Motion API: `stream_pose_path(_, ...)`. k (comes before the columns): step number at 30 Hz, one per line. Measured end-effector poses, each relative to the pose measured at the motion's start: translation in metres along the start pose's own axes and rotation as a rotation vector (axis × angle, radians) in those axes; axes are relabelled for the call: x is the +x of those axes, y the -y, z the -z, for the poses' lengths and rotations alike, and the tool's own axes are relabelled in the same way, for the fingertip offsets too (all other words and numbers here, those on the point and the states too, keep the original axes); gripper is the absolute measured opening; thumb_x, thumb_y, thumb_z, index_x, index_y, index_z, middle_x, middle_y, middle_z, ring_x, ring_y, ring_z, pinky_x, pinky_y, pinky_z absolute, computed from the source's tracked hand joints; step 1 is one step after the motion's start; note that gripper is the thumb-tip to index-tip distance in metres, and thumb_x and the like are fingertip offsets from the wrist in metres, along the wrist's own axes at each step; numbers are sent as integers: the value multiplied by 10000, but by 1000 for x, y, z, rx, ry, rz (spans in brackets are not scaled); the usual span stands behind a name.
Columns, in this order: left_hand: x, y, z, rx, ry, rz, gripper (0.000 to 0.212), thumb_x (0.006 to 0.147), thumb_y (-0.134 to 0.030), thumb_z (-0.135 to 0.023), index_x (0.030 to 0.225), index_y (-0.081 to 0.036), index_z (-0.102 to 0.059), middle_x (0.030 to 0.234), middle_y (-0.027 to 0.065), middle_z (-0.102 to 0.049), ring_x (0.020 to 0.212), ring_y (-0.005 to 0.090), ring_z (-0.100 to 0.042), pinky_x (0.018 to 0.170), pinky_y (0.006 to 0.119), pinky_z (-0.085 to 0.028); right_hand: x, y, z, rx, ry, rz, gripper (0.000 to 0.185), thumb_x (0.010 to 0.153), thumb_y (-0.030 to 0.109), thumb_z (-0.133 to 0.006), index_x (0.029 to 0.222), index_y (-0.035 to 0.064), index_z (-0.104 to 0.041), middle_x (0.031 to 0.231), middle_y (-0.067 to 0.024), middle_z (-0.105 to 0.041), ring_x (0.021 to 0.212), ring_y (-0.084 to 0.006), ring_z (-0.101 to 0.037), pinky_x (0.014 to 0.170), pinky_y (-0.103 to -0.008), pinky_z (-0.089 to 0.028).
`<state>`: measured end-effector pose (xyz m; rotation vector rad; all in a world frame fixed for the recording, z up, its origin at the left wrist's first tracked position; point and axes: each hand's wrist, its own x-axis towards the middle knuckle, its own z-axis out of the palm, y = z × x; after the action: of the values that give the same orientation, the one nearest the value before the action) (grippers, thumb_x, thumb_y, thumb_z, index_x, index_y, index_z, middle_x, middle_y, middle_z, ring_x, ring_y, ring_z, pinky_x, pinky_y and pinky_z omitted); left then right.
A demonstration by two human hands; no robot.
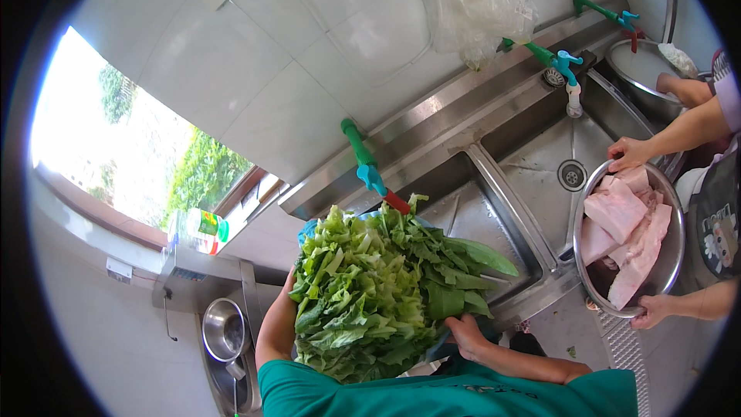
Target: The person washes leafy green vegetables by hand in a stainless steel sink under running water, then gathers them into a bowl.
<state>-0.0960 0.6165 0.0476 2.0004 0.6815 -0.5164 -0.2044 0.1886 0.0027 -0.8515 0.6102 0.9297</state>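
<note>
A large heap of green leafy vegetables [370, 295] fills a blue basket [307, 230], of which only bits of the rim show. The basket is at the front edge of the left sink basin [480, 208], below a tap with a red nozzle [396, 201]. My right hand [468, 336] grips the basket's near right side, its fingers partly under the leaves. The left forearm reaches along the basket's left side; the leaves hide the left hand itself.
On the right, a co-worker's hands [631, 153] hold a steel bowl [677, 243] of pale meat slabs [616, 211]. Another person's hand is at a steel pot [637, 84]. A middle basin [538, 185] lies between. Steel pans [224, 330] stand at lower left; a plastic bag [474, 6] hangs above.
</note>
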Motion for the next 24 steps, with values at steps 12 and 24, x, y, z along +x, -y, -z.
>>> stream_pose_path(12, -10, 9, 5, -21, -19, 36, 306, 687, -88, -563, 954, 56, -523, 808, 83, -578, 663, 129, -538, 600, 259, -447, -3, -6, -4, 87, -22, 55, 134, 716, 129, -486, 710, -2, -457, 565, -31, -387, 471, -112, -356, 419, -286, -282)
stream_pose_path(24, -19, 9, 2, -33, -30, 41, 295, 695, -87, -555, 952, 54, -523, 808, 85, -578, 662, 134, -541, 599, 261, -449, -4, -2, 0, 39, 27, 56, 162, 731, 103, -455, 830, -26, -462, 754, -70, -453, 654, -145, -443, 543, -301, -371)
